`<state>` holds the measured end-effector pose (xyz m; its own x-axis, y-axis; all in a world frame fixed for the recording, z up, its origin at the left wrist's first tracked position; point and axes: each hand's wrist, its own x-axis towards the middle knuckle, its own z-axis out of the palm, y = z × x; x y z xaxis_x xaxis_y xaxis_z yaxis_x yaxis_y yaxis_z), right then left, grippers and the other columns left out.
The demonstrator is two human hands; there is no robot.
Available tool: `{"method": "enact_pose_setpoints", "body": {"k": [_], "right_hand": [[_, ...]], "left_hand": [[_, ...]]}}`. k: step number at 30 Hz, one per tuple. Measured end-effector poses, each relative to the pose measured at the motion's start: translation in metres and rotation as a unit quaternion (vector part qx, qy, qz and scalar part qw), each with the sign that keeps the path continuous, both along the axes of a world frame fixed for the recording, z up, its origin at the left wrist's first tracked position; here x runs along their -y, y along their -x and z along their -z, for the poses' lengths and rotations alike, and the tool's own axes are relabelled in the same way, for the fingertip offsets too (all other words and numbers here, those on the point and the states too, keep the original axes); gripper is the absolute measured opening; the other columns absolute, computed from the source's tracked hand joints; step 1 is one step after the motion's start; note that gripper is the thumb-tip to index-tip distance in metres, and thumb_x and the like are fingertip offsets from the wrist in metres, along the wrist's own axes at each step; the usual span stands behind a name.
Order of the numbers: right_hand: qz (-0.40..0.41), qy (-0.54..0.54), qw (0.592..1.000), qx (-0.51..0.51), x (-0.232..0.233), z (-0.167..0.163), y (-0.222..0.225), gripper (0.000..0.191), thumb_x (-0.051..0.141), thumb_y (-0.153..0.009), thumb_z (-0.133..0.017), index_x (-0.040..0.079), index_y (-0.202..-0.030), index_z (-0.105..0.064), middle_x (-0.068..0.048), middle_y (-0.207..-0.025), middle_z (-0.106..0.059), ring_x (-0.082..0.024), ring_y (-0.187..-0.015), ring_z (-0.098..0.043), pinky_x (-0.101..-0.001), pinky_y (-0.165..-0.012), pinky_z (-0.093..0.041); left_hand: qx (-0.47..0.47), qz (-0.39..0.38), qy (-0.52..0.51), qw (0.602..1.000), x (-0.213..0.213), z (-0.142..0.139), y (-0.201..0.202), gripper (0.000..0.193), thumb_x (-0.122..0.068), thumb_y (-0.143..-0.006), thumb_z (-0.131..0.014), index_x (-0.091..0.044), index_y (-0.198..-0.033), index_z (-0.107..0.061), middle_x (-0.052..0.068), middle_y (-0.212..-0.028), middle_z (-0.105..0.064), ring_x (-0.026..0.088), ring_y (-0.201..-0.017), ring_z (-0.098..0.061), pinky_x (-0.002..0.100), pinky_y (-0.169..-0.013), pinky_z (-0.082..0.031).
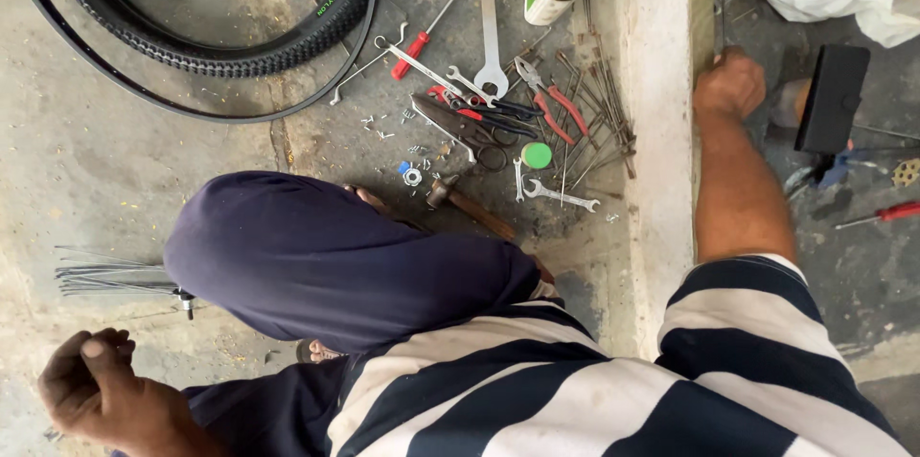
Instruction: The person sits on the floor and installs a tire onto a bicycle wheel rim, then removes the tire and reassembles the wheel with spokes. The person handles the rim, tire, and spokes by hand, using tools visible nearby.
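Floor: stained grey concrete (115, 150), cracked | Step: pale raised concrete ledge (656, 131) crossing it | Light: even daylight, soft shadows

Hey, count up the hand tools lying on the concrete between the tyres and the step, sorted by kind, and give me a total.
Wrenches: 3, the large open-ended wrench, a smaller one and one near the hammer
Pliers with red grips: 2
Scissors: 1
Red-handled screwdriver: 1
Hammer: 1
Total: 8, leaving out loose spokes and small parts
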<state>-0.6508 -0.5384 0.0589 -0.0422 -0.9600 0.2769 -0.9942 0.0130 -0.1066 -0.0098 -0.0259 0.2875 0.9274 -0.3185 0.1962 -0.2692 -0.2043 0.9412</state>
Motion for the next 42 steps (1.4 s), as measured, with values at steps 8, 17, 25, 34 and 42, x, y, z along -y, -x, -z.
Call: {"method": "enact_pose_setpoints", "body": {"k": [8,17,25,34,42], "right_hand": [[-0.016,-0.021,0.999,-0.022,0.049,0.006,-0.006,0.013,0.018,-0.091,-0.073,0.006,-0.091,-0.077,-0.023,-0.092,-0.073,-0.044,-0.088,-0.068,-0.0529,-0.076,-0.052],[0.065,-0.107,0.992,-0.018,0.073,0.007,-0.011,0.02,0.021,-0.101,-0.061,0.007,-0.102,-0.075,-0.023,-0.108,-0.071,-0.043,-0.102,-0.066,-0.0514,-0.087,-0.052],[-0.069,0.038,0.996,0.027,0.002,0.012,-0.055,0.031,0.017,-0.111,-0.065,-0.001,-0.136,-0.063,-0.026,-0.139,-0.055,-0.048,-0.126,-0.053,-0.061,-0.105,-0.045],[-0.44,-0.06,0.877,0.182,-0.153,0.026,-0.262,0.03,0.021,-0.104,-0.065,0.004,-0.13,-0.064,-0.021,-0.135,-0.054,-0.04,-0.125,-0.058,-0.05,-0.11,-0.05],[-0.538,-0.187,0.793,0.217,-0.192,0.046,-0.424,0.039,0.016,-0.09,-0.074,0.005,-0.126,-0.064,-0.015,-0.115,-0.065,-0.032,-0.101,-0.067,-0.0403,-0.088,-0.055]], "left_hand": [[0.001,0.029,-0.037,0.999,0.011,0.001,0.007,0.01,0.003,-0.111,-0.06,0.002,-0.122,-0.059,0.013,-0.106,-0.069,0.018,-0.095,-0.068,0.026,-0.08,-0.054],[-0.026,0.047,-0.038,0.998,0.017,0.0,0.008,0.012,0.002,-0.113,-0.064,0.003,-0.124,-0.06,0.013,-0.112,-0.069,0.018,-0.097,-0.07,0.028,-0.087,-0.058],[-0.014,0.081,-0.045,0.996,-0.018,0.02,-0.018,0.011,0.0,-0.117,-0.064,0.007,-0.125,-0.061,0.01,-0.112,-0.07,0.015,-0.101,-0.066,0.028,-0.094,-0.056],[0.013,0.023,-0.152,0.988,-0.049,0.024,-0.034,0.013,-0.005,-0.109,-0.071,0.001,-0.12,-0.066,0.007,-0.109,-0.071,0.013,-0.099,-0.067,0.028,-0.088,-0.054],[0.131,0.04,-0.281,0.95,-0.082,0.049,-0.025,0.017,-0.012,-0.096,-0.076,-0.006,-0.11,-0.069,0.014,-0.098,-0.07,0.032,-0.088,-0.07,0.041,-0.078,-0.054]]}}
